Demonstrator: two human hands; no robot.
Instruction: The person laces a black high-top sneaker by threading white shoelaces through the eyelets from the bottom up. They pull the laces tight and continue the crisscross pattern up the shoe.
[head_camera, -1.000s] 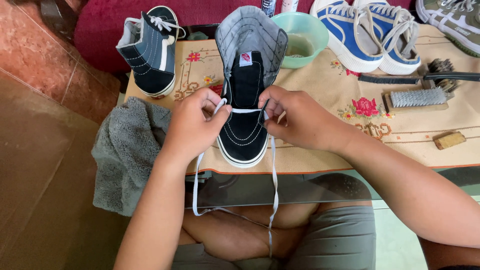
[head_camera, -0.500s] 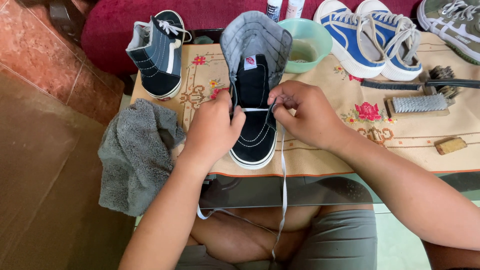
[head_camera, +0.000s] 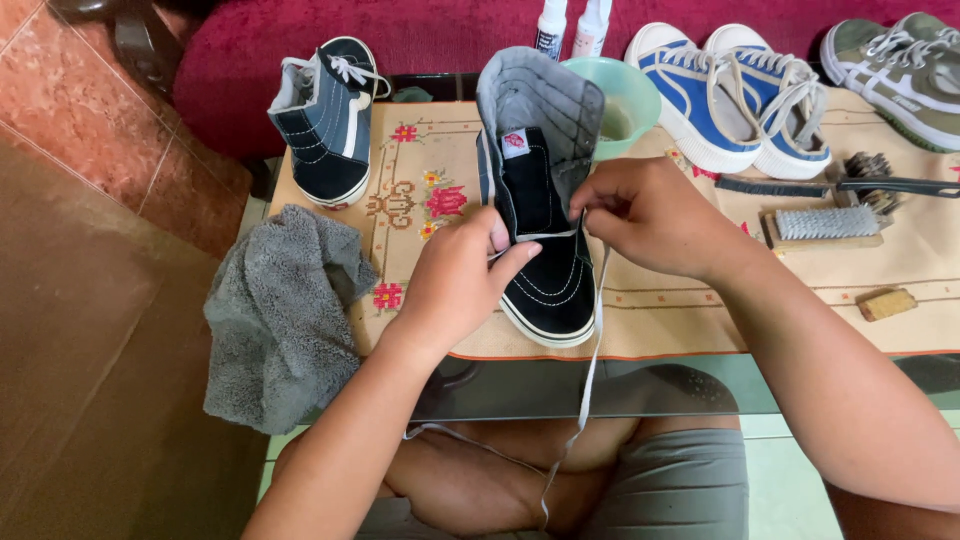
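Note:
A black high-top shoe (head_camera: 545, 290) with white stitching and a grey lining stands toe towards me on a beige embroidered cloth (head_camera: 660, 310). My left hand (head_camera: 455, 280) presses against the shoe's left side, thumb on the lace row. My right hand (head_camera: 650, 215) pinches the white shoelace (head_camera: 590, 350) at the right eyelets. The lace's loose ends hang down over the table edge to my lap.
A matching laced high-top (head_camera: 325, 125) stands at the back left. A grey towel (head_camera: 280, 310) hangs off the left edge. Behind are a green bowl (head_camera: 625, 100), two small bottles (head_camera: 570, 25), blue sneakers (head_camera: 735, 95), olive sneakers (head_camera: 900, 65), brushes (head_camera: 825, 222) and a small block (head_camera: 887, 303).
Both hands have moved up the shoe from the lower eyelets. The lace has been drawn through to the right and now hangs from my right hand.

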